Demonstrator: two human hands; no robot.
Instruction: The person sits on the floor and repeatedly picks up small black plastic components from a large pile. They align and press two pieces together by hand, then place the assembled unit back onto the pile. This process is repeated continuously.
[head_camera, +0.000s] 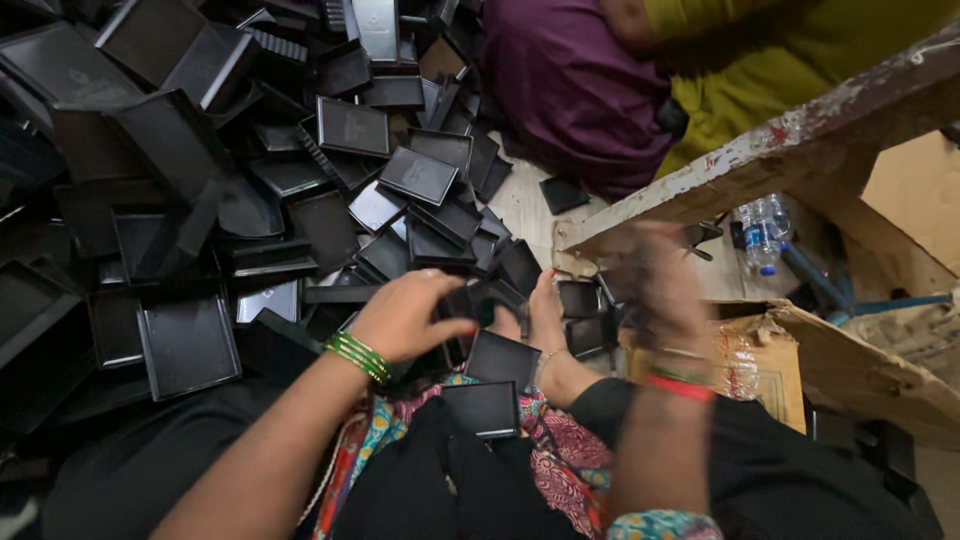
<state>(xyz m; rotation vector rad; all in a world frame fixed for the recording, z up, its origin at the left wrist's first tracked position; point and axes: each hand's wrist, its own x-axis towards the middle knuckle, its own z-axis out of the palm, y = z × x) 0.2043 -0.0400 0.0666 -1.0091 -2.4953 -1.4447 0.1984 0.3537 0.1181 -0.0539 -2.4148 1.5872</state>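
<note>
Black plastic trays (300, 200) heaped on floor, far left. Left hand (405, 318) reaches into near edge of pile, fingers curled on small tray (462, 303). Right hand (665, 285) blurred, raised right; grip unreadable. Sorting step; needs clean single-tray lift.

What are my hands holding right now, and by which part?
The left hand grips a black plastic tray from the pile by its near edge, fingers curled over it. The right hand is motion-blurred; whether it holds anything cannot be told.
</note>
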